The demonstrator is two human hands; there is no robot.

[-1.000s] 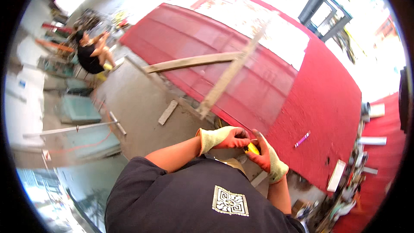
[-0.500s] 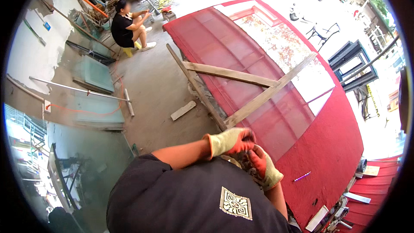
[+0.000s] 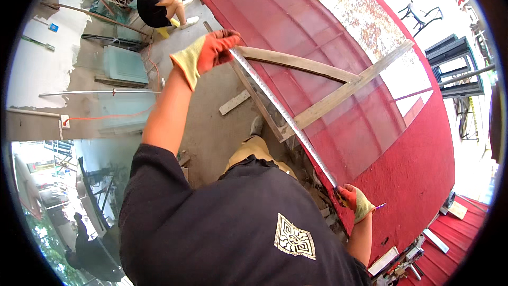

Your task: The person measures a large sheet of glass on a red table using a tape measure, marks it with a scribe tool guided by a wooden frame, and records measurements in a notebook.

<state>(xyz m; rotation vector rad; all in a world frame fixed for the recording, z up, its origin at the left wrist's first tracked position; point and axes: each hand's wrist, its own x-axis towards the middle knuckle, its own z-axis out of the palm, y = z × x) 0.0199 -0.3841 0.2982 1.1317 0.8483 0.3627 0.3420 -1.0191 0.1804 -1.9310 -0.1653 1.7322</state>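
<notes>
A tape measure (image 3: 280,111) runs along the near edge of the door panel (image 3: 381,143), left hand (image 3: 207,51) at its far end, right hand (image 3: 353,201) at its near end. Two planks (image 3: 338,92) lie crossed on the panel. Behind, far left, another person (image 3: 156,5) sits, apparently among stacked glass sheets (image 3: 124,63).

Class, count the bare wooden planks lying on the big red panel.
2. One curved plank runs from the left hand rightward; a longer plank crosses the panel diagonally. Others may be hidden.

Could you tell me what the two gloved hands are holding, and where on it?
A tape measure blade, stretched along the red door panel: left hand pinches its far end, right hand its near end.
</notes>
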